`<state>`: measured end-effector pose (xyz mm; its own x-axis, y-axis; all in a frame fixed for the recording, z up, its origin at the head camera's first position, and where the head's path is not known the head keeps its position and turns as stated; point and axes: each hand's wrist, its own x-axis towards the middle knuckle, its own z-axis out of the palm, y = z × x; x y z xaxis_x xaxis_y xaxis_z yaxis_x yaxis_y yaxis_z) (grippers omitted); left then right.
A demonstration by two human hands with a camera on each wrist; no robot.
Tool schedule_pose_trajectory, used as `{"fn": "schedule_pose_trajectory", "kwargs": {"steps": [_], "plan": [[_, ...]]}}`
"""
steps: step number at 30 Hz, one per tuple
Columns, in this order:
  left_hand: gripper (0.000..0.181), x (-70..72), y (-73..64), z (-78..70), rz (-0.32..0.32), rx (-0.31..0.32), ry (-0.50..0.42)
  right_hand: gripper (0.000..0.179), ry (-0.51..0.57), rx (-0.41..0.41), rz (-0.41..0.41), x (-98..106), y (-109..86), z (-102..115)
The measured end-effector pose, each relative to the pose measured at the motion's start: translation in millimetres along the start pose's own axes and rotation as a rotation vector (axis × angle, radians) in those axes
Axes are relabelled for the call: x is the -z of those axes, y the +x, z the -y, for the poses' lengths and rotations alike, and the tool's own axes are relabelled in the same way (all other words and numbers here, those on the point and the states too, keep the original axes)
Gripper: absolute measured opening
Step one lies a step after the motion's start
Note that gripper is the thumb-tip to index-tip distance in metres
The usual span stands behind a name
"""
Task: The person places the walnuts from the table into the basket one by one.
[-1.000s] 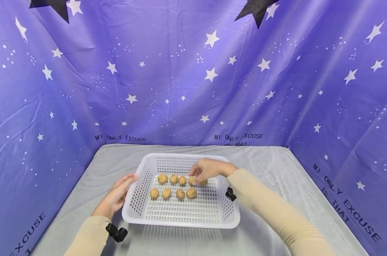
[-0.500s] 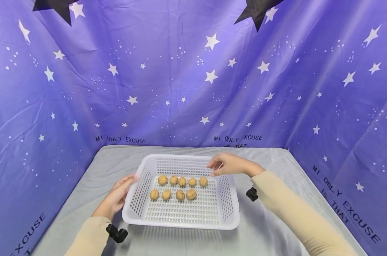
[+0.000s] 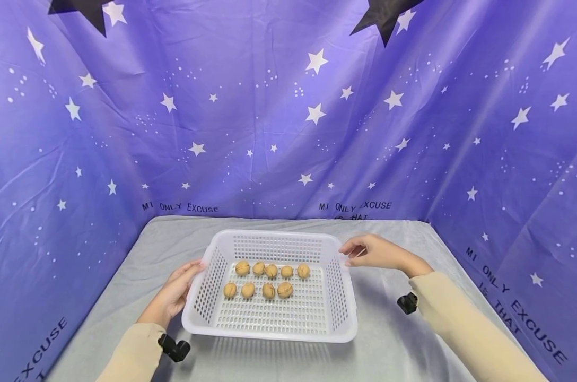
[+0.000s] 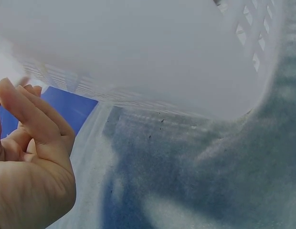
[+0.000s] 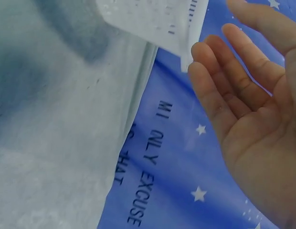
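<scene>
A white plastic basket (image 3: 269,335) with perforated walls sits in the middle of the cloth-covered table. Inside lie several walnuts (image 3: 285,289) in two rows, the back row reaching further right. At the basket's left rim my left hand (image 3: 176,289) grips the edge; the left wrist view shows that hand (image 4: 36,138) with fingers bent beside the basket's outer wall (image 4: 153,62). My right hand (image 3: 376,251) is at the far right corner of the rim, holding nothing. Its fingers (image 5: 212,90) are loosely bent in the right wrist view; whether they touch the rim I cannot tell.
A pale grey cloth (image 3: 388,339) covers the table around the basket. Purple-blue star-printed curtains (image 3: 250,116) hang behind and on both sides. Black camera mounts sit on the left wrist (image 3: 174,347) and the right wrist (image 3: 407,303).
My right hand has left a walnut in the back row and moved right, out of the basket to its right rim. The left hand and basket have stayed put.
</scene>
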<state>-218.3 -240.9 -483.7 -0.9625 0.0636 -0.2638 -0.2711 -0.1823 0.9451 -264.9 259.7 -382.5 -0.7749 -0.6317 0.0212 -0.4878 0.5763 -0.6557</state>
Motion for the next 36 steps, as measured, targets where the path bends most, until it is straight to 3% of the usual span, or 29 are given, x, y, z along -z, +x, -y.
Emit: {"fn": "schedule_pose_trajectory", "kwargs": {"steps": [7,15,24,32,36], "plan": [[0.049,-2.7,1.3,2.4,-0.019,-0.01,0.013,0.036,0.013,-0.036,-0.03,0,-22.0,-12],[0.057,-0.4,-0.7,-3.1,0.008,-0.029,0.069,0.03,0.014,-0.034,-0.078,-9,-35.9,-27],[0.061,6.3,-2.5,-2.0,0.0,-0.054,0.155,0.032,0.016,-0.06,-0.133,-27,-45.7,-46],[0.06,16.9,-6.5,-1.5,0.067,-0.118,0.231,0.037,0.015,-0.106,-0.212,-40,-57.1,-58],[0.059,25.4,-8.0,-1.5,0.063,-0.13,0.249,0.036,-0.002,-0.111,-0.257,-44,-61.8,-64]]}}
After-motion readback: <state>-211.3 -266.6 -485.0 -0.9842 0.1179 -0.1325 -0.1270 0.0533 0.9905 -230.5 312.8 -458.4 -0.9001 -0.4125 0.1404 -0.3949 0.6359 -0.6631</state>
